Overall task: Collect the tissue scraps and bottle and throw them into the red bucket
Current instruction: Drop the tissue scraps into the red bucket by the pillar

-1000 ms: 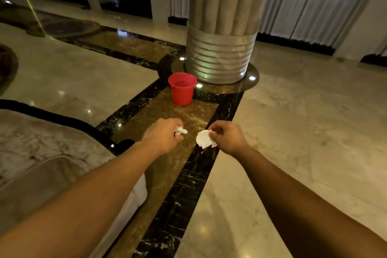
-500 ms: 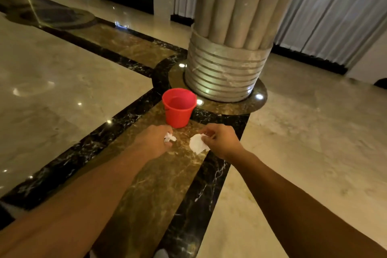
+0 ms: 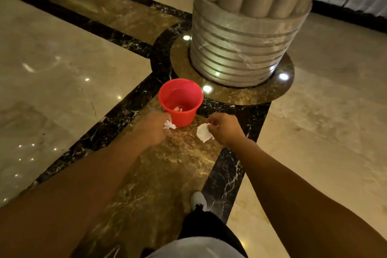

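The red bucket (image 3: 189, 116) stands on the marble floor in front of a column, with a white tissue scrap (image 3: 178, 109) lying inside it. My left hand (image 3: 154, 126) is closed on a small crumpled tissue scrap (image 3: 169, 125), right at the bucket's near left wall. My right hand (image 3: 225, 129) pinches a larger flat tissue scrap (image 3: 204, 132) that hangs just right of the bucket. No bottle is in view.
A thick ribbed stone column (image 3: 243, 33) rises directly behind the bucket on a round brown base with floor lights (image 3: 207, 89). My white shoe (image 3: 198, 201) and dark trouser leg are below. Glossy beige marble floor (image 3: 62, 65) spreads left and right.
I have walked closer to the bucket; it now sits just ahead of my hands and its inside is visible. Both hands still hold their tissue scraps.
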Tool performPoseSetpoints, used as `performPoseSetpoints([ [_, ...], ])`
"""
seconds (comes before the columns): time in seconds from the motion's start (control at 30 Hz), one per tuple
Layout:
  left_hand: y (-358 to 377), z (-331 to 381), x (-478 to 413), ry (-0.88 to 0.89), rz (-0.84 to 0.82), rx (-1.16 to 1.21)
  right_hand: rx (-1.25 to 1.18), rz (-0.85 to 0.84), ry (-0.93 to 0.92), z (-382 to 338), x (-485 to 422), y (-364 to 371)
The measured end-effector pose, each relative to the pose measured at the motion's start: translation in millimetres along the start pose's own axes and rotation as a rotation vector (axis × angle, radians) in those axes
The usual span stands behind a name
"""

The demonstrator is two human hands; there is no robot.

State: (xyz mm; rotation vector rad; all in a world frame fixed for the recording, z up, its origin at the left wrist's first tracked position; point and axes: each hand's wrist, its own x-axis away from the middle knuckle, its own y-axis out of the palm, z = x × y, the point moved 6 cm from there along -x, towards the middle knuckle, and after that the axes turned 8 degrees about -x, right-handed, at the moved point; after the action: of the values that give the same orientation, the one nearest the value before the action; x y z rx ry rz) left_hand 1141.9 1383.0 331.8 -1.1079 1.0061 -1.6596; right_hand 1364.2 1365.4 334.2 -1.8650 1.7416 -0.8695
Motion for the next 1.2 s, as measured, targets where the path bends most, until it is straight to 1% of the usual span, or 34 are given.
performPoseSetpoints([
  [0.07, -4.0, -3.1, -41.2, -0.041, -0.028, 0.0, -0.009, -0.034, 0.045, 11.8, -47.5, -1.7],
  [0.13, -15.3, -3.4, -85.6, -0.046, 0.005, -0.013, 0.001, -0.075, 0.083, 16.4, -100.3, -6.6],
  [0.27, -37.8, -9.6, -168.0, -0.09, 0.042, -0.027, 0.031, -0.117, 0.084, 5.4, -200.9, -10.7],
  [0.37, -43.2, -28.3, -242.6, -0.161, 0.0, -0.02, 0.043, -0.137, 0.073, -1.1, -278.5, -4.4],
  [0.47, -44.1, -48.3, -321.6, -0.178, -0.019, 0.0, 0.082, -0.119, 0.047, -4.8, -356.8, 2.2],
  [0.53, -46.7, -63.1, -374.3, -0.194, -0.022, 0.031, 0.119, -0.1, 0.07, -4.1, -407.0, 6.9],
  [0.6, -46.8, -77.2, -418.9, -0.181, -0.066, 0.075, 0.119, -0.081, 0.102, -2.1, -451.2, 12.3],
  [0.67, -44.7, -91.7, -457.0, -0.177, -0.146, 0.096, 0.12, -0.1, 0.126, -0.4, -491.0, 19.3],
  [0.73, -45.9, -104.4, -480.5, -0.212, -0.177, 0.1, 0.134, -0.143, 0.156, 1.2, -517.4, 27.1],
  [0.83, -52.5, -113.4, -507.8, -0.258, -0.201, 0.122, 0.169, -0.252, 0.234, 7.8, -550.4, 35.6],
  [0.97, -62.1, -119.5, -523.1, -0.329, -0.271, 0.073, 0.204, -0.356, 0.229, 5.6, -581.1, 35.7],
  [1.1, -72.9, -111.9, -520.0, -0.377, -0.25, 0.072, 0.286, -0.449, 0.142, -12.7, -603.5, 31.6],
  [1.2, -83.7, -104.6, -503.8, -0.453, -0.193, 0.079, 0.296, -0.477, 0.006, -37.6, -604.7, 28.0],
])
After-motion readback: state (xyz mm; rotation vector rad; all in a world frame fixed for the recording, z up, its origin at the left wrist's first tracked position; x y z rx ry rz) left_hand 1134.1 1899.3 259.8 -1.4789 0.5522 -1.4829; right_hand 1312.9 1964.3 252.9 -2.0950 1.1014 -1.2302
